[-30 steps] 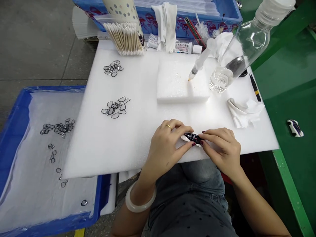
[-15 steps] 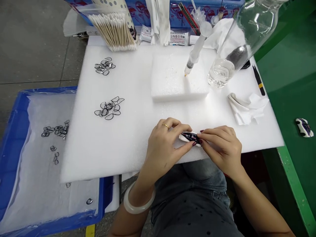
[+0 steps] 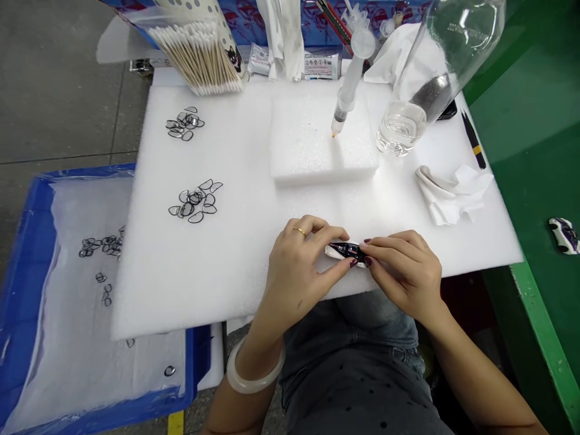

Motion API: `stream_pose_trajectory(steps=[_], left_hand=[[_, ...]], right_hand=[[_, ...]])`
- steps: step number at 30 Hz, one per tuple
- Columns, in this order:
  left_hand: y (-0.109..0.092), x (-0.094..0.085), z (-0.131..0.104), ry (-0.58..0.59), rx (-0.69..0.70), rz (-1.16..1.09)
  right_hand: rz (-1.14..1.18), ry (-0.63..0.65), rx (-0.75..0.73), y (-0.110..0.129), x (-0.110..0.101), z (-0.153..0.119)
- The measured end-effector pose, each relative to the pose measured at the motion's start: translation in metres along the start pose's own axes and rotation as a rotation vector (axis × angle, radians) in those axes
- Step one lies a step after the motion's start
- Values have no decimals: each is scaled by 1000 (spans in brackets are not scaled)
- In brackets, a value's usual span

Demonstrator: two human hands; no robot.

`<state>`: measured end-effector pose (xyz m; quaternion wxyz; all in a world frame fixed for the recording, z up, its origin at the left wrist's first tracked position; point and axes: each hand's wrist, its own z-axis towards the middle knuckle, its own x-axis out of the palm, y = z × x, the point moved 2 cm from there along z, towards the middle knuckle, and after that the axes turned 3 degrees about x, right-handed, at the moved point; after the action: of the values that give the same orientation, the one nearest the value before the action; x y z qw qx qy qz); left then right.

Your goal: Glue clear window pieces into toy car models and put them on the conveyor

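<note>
small dark part [image 3: 347,251]: ends covered by fingertips of left hand [image 3: 302,266] and right hand [image 3: 405,270], shape unclear | bottle [image 3: 435,72] far beyond right hand: top cut off by upper edge | cotton swabs [image 3: 199,54] far beyond left hand: container cropped | tube labels [image 3: 321,65]: too small to read

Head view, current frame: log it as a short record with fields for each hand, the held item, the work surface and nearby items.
left hand: pinches the left end of the small toy car
right hand: grip on the car's right end
held item: white and dark, low over the foam sheet
nearby on foam: two heaps of black rings, foam block, syringe, crumpled wipe
left of foam: blue tray with more rings
</note>
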<state>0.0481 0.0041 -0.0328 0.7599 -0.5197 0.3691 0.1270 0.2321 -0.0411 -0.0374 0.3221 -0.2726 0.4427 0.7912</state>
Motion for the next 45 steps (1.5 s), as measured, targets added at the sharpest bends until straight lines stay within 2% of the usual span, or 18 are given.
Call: stream_pose_trajectory(steps=[9, 17, 23, 25, 28, 30, 33, 37, 38, 40, 43, 44, 45], left_hand=[[3, -1, -4, -9, 25, -1], [3, 0, -4, -12, 35, 1], [3, -1, -4, -4, 32, -16], [3, -2, -4, -30, 19, -62], [5, -5, -5, -136, -24, -163], [6, -7, -6, -207, -47, -215], [9, -8, -7, -242, -54, -254], [11, -8, -10, -232, -35, -207], [12, -8, -11, -227, -35, -181], [13, -7, -12, -209, -41, -143], [15, -5, -13, -185, -30, -113], [14, -4, -13, -181, -19, -103], [14, -4, -14, -177, -10, -86]], right_hand=[[23, -51, -62, 1, -1, -5], [-1, 36, -74, 0, -1, -2], [-41, 31, -96, 1, 1, -2], [-8, 65, -60, 1, -4, 0], [100, 132, 23, 0, -13, 5], [136, 116, 47, 1, -16, 8], [108, 108, 45, 9, -7, 11], [24, 206, 20, 13, 2, 12], [29, 186, 31, 5, -4, 11], [32, 37, 122, -27, -30, 5], [-225, -378, 437, -100, -94, -22], [-373, -436, 578, -125, -115, -35], [-494, -429, 733, -147, -132, -48]])
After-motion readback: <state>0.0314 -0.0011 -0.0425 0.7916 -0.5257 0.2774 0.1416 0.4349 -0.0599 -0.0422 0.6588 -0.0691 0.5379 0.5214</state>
